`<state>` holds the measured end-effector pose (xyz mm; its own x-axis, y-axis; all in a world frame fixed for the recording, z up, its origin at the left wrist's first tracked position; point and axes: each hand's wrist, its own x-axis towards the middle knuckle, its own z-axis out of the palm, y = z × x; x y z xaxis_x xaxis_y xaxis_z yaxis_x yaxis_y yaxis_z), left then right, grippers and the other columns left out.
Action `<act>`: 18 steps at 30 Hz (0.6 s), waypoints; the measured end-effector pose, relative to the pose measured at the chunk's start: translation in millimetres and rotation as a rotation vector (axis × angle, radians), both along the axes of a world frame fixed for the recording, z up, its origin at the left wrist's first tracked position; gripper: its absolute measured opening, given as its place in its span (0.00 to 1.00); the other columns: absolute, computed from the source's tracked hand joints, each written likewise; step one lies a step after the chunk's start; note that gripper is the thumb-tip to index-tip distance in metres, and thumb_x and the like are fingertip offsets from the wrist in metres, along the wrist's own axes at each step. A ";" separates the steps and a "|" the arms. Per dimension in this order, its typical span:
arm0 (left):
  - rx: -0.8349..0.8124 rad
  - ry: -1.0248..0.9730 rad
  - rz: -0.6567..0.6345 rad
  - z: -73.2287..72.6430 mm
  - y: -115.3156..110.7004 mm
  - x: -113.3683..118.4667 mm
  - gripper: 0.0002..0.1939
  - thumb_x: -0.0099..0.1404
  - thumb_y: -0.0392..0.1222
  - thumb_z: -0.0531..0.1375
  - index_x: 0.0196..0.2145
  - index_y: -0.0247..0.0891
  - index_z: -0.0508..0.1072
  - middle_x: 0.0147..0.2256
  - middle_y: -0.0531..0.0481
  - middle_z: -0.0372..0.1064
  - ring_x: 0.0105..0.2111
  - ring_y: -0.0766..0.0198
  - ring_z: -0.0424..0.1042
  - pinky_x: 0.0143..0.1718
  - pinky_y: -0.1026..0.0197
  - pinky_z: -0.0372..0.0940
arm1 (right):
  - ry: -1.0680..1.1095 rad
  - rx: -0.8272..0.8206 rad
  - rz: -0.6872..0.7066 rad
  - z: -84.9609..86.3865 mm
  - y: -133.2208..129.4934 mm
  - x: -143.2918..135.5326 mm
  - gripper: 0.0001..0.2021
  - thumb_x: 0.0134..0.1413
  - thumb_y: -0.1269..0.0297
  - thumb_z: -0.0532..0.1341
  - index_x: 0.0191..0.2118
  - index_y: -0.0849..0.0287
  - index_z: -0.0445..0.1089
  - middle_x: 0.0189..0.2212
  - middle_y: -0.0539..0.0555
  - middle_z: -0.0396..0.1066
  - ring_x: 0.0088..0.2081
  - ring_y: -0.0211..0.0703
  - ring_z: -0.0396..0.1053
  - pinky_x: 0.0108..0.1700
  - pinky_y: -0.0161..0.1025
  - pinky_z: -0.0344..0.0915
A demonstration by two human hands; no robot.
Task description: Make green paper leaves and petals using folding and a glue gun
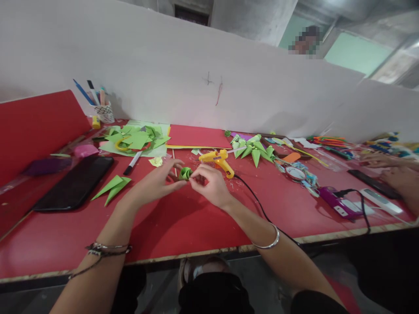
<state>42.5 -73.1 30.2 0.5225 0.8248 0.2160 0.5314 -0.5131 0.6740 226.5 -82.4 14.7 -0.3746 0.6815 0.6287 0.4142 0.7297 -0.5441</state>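
A small roll of coiled green paper is held above the red tabletop between my two hands. My left hand curves around its left side, with the fingers behind and the thumb in front. My right hand pinches the roll's right edge between thumb and fingertips. Just behind my right hand lies a yellow hot glue gun with its black cord running toward the front edge. Folded green paper cones lie left of my left hand, near a black-and-white marker.
A black phone lies at the left, below a pen cup. Green paper scraps and red sheets line the back, with a cluster of green cones. A purple power strip sits right, near another person's hands.
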 end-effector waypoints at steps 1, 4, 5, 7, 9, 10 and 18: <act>-0.005 -0.047 0.013 0.2 -0.3 0.6 0.18 0.58 0.48 0.54 0.44 0.40 0.56 0.42 0.46 0.60 0.34 0.64 0.68 0.35 0.59 0.64 | -0.012 0.018 -0.017 -0.3 -0.2 -0.1 0.05 0.49 0.70 0.55 0.25 0.60 0.62 0.23 0.48 0.57 0.25 0.32 0.58 0.28 0.31 0.56; -0.006 -0.127 0.036 0.4 -0.5 2.4 0.14 0.60 0.48 0.53 0.40 0.40 0.56 0.41 0.48 0.59 0.32 0.66 0.68 0.32 0.61 0.65 | -0.055 0.062 -0.061 -1.5 -1.4 -0.7 0.04 0.50 0.69 0.54 0.25 0.60 0.62 0.23 0.48 0.57 0.26 0.33 0.57 0.28 0.31 0.55; 0.004 -0.127 0.038 0.5 -0.3 2.9 0.13 0.60 0.48 0.53 0.39 0.39 0.57 0.40 0.48 0.59 0.31 0.66 0.68 0.31 0.61 0.65 | -0.067 0.071 -0.074 -1.8 -1.8 -1.0 0.04 0.50 0.69 0.54 0.25 0.59 0.62 0.23 0.48 0.57 0.25 0.32 0.57 0.28 0.31 0.55; 0.049 -0.091 0.033 1.0 0.2 3.4 0.12 0.60 0.48 0.53 0.37 0.38 0.59 0.39 0.49 0.59 0.30 0.67 0.67 0.32 0.61 0.65 | -0.083 0.083 -0.103 -2.5 -2.6 -1.6 0.05 0.50 0.69 0.54 0.25 0.59 0.62 0.23 0.48 0.58 0.25 0.32 0.57 0.28 0.31 0.55; 0.118 -0.035 0.021 2.3 0.4 3.8 0.11 0.60 0.48 0.53 0.34 0.37 0.61 0.37 0.49 0.59 0.29 0.67 0.65 0.32 0.61 0.64 | -0.098 0.089 -0.125 -3.3 -3.3 -2.2 0.04 0.49 0.69 0.55 0.25 0.59 0.62 0.23 0.48 0.58 0.25 0.32 0.57 0.28 0.31 0.55; 0.159 -0.008 0.016 3.0 0.5 4.0 0.11 0.60 0.48 0.53 0.32 0.37 0.62 0.36 0.49 0.59 0.30 0.67 0.64 0.32 0.61 0.63 | -0.107 0.091 -0.130 -3.7 -3.6 -2.6 0.04 0.49 0.69 0.55 0.25 0.59 0.62 0.23 0.48 0.59 0.25 0.32 0.57 0.27 0.30 0.55; 0.343 0.110 -0.019 5.8 0.5 5.1 0.06 0.61 0.42 0.51 0.30 0.36 0.63 0.33 0.49 0.60 0.32 0.64 0.61 0.35 0.60 0.60 | -0.155 0.119 -0.141 -4.6 -5.0 -3.9 0.05 0.51 0.69 0.53 0.26 0.59 0.62 0.25 0.49 0.60 0.26 0.33 0.59 0.28 0.31 0.55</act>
<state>47.6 -72.6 35.9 0.5728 0.7037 0.4203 0.5791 -0.7103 0.4001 222.6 -87.4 10.2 -0.3796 0.6586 0.6497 0.5883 0.7139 -0.3799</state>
